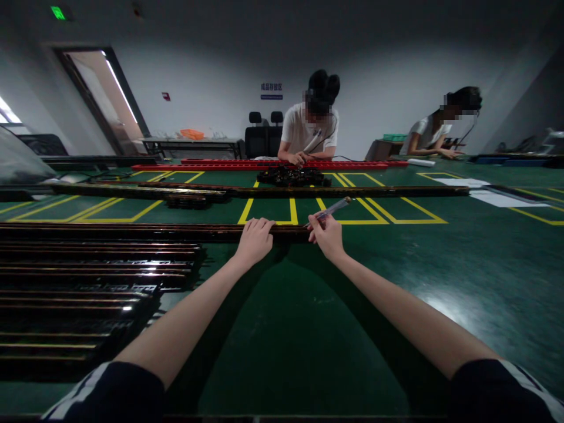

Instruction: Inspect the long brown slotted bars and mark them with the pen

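A long, dark metal rail (176, 230) with thin copper-coloured lines lies crosswise on the green table, running out of view at the left. Near its right end my left hand (255, 241) is closed over it, fingers on the far side. My right hand (326, 236) grips what looks like a screwdriver (335, 207) with a clear handle. The handle slants up to the right, and its thin front end points down at the rail's end. Whether the tip touches the rail I cannot tell.
Several similar dark rails (88, 299) lie in rows at the left. Beyond my hands, another long rail (352, 191) crosses the table near a heap of black parts (291, 175) and a red rail (247, 165). Two people work at the far side. White sheets (506, 197) lie at the right.
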Demonstrator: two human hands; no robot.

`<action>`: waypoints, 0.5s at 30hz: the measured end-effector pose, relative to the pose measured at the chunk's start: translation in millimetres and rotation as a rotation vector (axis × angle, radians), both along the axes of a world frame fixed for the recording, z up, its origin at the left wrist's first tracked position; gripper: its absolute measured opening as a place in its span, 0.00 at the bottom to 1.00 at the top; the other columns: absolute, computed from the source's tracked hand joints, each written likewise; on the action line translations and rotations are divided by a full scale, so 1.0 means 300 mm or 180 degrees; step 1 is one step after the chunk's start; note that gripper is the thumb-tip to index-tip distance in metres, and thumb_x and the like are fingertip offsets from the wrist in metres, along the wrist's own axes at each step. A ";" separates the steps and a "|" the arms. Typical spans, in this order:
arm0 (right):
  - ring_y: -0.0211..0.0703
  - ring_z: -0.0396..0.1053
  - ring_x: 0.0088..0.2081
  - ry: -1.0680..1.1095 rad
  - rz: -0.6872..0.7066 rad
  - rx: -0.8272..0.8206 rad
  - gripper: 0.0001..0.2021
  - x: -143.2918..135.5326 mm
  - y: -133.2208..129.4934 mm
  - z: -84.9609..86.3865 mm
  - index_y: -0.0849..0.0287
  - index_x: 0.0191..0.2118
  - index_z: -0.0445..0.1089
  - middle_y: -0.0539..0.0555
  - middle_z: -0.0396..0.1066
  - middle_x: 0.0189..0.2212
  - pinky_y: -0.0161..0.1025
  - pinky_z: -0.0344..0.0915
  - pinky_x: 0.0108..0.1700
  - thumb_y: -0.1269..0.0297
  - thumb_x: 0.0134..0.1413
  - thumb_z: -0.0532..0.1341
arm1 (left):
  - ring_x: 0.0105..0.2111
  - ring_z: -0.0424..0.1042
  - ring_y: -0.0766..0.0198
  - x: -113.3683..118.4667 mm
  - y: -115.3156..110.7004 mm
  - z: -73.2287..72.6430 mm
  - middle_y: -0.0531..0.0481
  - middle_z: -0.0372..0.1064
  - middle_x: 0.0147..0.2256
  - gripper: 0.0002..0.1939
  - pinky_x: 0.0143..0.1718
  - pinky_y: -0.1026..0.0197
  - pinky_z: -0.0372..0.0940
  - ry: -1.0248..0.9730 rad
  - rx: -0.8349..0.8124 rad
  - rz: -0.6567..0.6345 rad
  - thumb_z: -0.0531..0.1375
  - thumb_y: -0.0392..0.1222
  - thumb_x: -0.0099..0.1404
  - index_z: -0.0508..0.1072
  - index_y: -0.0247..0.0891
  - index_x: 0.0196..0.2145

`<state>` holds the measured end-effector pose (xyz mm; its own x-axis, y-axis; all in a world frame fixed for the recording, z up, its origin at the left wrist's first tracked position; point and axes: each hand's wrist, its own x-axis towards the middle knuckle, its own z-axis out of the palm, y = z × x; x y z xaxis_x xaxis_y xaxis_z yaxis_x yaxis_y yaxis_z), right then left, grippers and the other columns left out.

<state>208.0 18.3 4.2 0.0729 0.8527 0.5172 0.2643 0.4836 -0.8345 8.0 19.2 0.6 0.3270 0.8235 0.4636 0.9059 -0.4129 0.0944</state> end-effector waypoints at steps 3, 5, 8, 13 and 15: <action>0.37 0.68 0.18 -0.0058 0.0040 -0.0005 0.22 0.007 0.007 -0.007 0.58 0.33 0.63 0.51 0.68 0.24 0.35 0.68 0.17 0.40 0.53 0.56 | 0.50 0.66 0.53 0.002 -0.001 0.001 0.42 0.69 0.48 0.20 0.56 0.49 0.57 0.0027 -0.0068 0.0011 0.49 0.39 0.65 0.68 0.36 0.53; 0.37 0.68 0.18 -0.0106 0.0075 -0.0024 0.21 0.012 0.012 -0.013 0.58 0.33 0.63 0.51 0.68 0.24 0.35 0.69 0.18 0.42 0.54 0.56 | 0.50 0.66 0.52 0.004 -0.001 0.002 0.41 0.69 0.48 0.21 0.55 0.48 0.58 0.0066 -0.0078 0.0023 0.50 0.43 0.66 0.67 0.35 0.53; 0.36 0.68 0.18 -0.0128 0.0108 -0.0014 0.20 0.018 0.018 -0.019 0.58 0.34 0.63 0.51 0.68 0.25 0.35 0.69 0.18 0.43 0.56 0.55 | 0.49 0.66 0.51 0.006 0.000 0.003 0.40 0.69 0.47 0.21 0.54 0.48 0.58 0.0115 -0.0043 0.0053 0.51 0.47 0.66 0.68 0.34 0.53; 0.36 0.67 0.18 -0.0036 0.0148 -0.0040 0.20 0.017 0.021 -0.022 0.58 0.34 0.63 0.50 0.68 0.24 0.34 0.68 0.17 0.43 0.55 0.56 | 0.48 0.66 0.52 0.009 -0.002 0.007 0.40 0.69 0.46 0.20 0.53 0.49 0.58 0.0184 -0.0025 0.0099 0.51 0.48 0.67 0.68 0.34 0.51; 0.35 0.67 0.18 -0.0034 0.0137 -0.0067 0.21 0.017 0.023 -0.022 0.58 0.34 0.63 0.50 0.68 0.24 0.34 0.68 0.17 0.42 0.55 0.56 | 0.48 0.66 0.51 0.009 -0.003 0.008 0.40 0.69 0.46 0.20 0.53 0.49 0.58 0.0199 -0.0033 0.0114 0.51 0.48 0.67 0.68 0.33 0.51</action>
<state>213.0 25.1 -2.5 0.0305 0.8657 0.4996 0.2525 0.4770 -0.8419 10.8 18.3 3.0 0.3253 0.8398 0.4346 0.9243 -0.3795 0.0414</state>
